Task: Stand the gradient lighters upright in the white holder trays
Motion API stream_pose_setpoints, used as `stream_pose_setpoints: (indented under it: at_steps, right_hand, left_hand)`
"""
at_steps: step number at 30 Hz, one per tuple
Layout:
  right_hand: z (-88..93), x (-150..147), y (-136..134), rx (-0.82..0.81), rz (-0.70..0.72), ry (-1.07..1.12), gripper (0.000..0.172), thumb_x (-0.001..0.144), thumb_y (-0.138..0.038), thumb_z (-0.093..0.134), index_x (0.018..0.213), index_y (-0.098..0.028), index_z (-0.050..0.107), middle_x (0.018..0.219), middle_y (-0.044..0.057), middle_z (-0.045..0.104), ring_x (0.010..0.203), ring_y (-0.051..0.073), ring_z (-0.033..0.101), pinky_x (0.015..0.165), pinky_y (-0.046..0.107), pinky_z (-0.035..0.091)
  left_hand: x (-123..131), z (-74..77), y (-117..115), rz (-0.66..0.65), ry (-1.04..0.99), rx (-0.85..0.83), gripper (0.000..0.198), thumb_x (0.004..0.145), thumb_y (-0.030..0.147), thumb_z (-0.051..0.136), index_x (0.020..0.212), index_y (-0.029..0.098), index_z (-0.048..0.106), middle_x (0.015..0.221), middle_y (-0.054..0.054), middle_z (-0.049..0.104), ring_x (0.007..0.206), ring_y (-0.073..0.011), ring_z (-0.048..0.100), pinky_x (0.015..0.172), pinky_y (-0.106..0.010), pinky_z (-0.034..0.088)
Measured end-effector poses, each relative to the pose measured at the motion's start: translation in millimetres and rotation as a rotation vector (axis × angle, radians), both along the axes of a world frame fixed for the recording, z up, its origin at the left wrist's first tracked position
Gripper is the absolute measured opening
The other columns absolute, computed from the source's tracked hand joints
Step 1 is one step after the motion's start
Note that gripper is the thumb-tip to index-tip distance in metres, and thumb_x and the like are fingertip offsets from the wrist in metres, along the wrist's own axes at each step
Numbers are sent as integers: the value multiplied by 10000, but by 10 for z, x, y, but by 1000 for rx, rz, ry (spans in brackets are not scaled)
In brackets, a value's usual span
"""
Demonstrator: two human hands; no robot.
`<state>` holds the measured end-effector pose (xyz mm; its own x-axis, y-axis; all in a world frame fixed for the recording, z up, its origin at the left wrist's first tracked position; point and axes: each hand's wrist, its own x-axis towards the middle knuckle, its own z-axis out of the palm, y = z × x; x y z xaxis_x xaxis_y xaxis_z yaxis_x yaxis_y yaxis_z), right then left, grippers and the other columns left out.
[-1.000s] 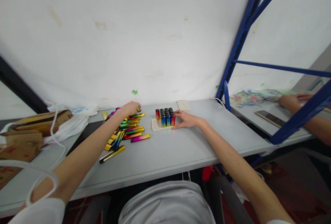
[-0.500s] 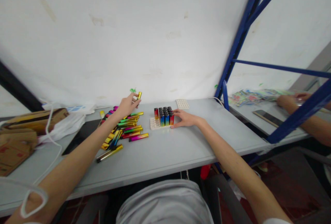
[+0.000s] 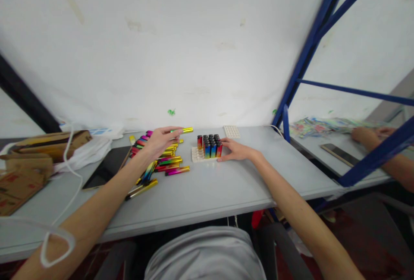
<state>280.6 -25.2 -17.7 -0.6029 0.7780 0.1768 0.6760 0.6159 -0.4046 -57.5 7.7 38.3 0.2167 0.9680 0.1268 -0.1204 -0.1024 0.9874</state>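
Note:
My left hand [image 3: 164, 139] pinches a shiny green-and-gold tube [image 3: 187, 130] above the pile, its gold end pointing right. Under and beside that hand lies a heap of loose metallic tubes [image 3: 173, 160] in gold, pink, green, red and blue, several with black ends. A white tray with holes [image 3: 196, 155] sits to the right. Upright tubes with black tops [image 3: 211, 147] fill its right part, with one red-orange tube [image 3: 199, 142] standing towards the left. My right hand [image 3: 235, 150] holds the tray's right end, thumb at the front corner and fingers against the tubes.
Another white holed tray [image 3: 232, 131] lies by the wall. A black tablet [image 3: 106, 168], a white cable and cardboard boxes [image 3: 29, 172] are at left. A blue metal frame [image 3: 293, 81] rises at right. Beyond it are a phone [image 3: 338, 154] and another person's arms [image 3: 388, 159].
The tube in my left hand has turned from nearly upright to nearly level, and the hand has lowered slightly. My right hand stays at the tray. The view has shifted a little.

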Motion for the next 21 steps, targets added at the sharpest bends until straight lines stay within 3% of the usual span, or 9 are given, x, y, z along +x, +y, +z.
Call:
stream_pose_setpoints:
  at_steps: [6, 10, 13, 16, 21]
  right_hand:
    - [10, 3, -17, -18, -2, 10, 774, 831, -709, 705, 1393, -182, 622, 1508, 162, 512, 1386, 337, 509, 1219, 493, 379]
    - [12, 5, -21, -23, -5, 7, 806, 825, -722, 702, 1398, -162, 617, 1516, 180, 500, 1389, 346, 504, 1220, 492, 374]
    - [11, 11, -17, -22, -4, -1, 815, 830, -716, 700, 1412, -155, 603, 1520, 184, 494, 1392, 346, 500, 1220, 492, 372]
    - [11, 16, -14, -18, 0, -8, 803, 835, -709, 701, 1414, -162, 602, 1525, 180, 492, 1394, 344, 499, 1220, 498, 371]
    - [15, 17, -16, -8, 11, 4, 759, 842, -691, 706, 1411, -197, 608, 1517, 151, 512, 1387, 340, 505, 1215, 511, 377]
  left_hand:
    - [42, -36, -12, -49, -51, 20, 416, 613, 410, 943, 857, 115, 782, 881, -83, 727, 773, -156, 639, 701, -296, 558]
    - [61, -72, -8, -54, -103, 33, 377, 716, 435, 884, 820, 111, 722, 854, -84, 714, 811, -181, 670, 742, -320, 576]
    - [93, -77, -71, -159, -92, 9, 382, 788, 467, 827, 845, 128, 660, 826, -77, 700, 742, -181, 672, 697, -339, 585]
    - [156, -83, -159, -242, -73, 17, 377, 836, 488, 782, 860, 167, 585, 700, -11, 627, 584, -136, 587, 579, -304, 552]
    - [212, -89, -205, -245, -68, -83, 382, 879, 550, 699, 863, 192, 567, 580, 77, 387, 453, -81, 358, 428, -191, 368]
